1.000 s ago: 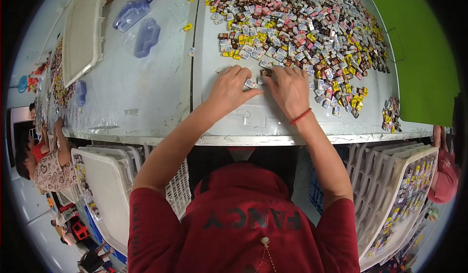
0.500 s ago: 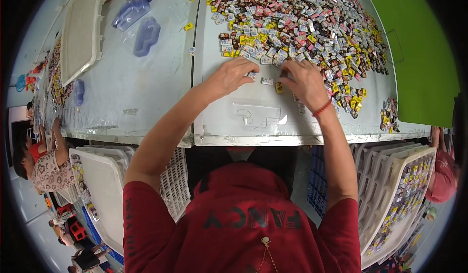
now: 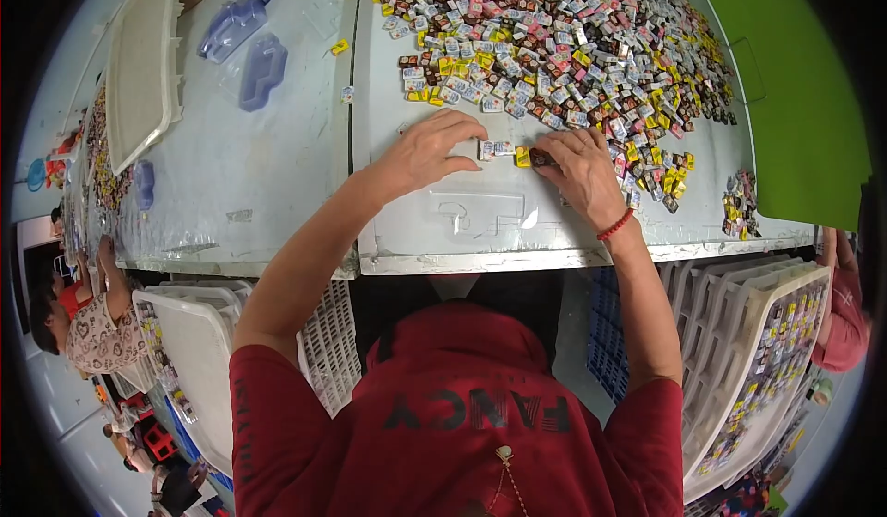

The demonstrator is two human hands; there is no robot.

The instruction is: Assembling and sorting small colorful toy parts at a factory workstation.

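Note:
In front of me a short row is forming on the pale tabletop: two white printed block-shaped pieces point(image 3: 495, 149), then a small yellow piece point(image 3: 523, 158) and a dark brown piece point(image 3: 541, 158). My left hand point(image 3: 427, 155) is open at the row's left end, thumb and forefinger apart beside the white pieces. At the other end, my right hand point(image 3: 584, 168) has its fingers closed on the dark brown piece. Nearer my body lies a clear plastic tray point(image 3: 479, 214) with moulded hollows. A large heap of similar pieces point(image 3: 554, 46) spreads beyond both hands.
Blue-tinted plastic trays point(image 3: 263, 72) lie at the left, beyond a table seam point(image 3: 353, 147). A green panel point(image 3: 785, 101) borders the right. Stacked white crates point(image 3: 739, 341) stand below the table edge point(image 3: 480, 262). Another person point(image 3: 97, 323) works at far left.
White pieces now stand side by side with the yellow one close by. My left hand has let go of a white piece and opened. My right hand now holds a dark brown piece.

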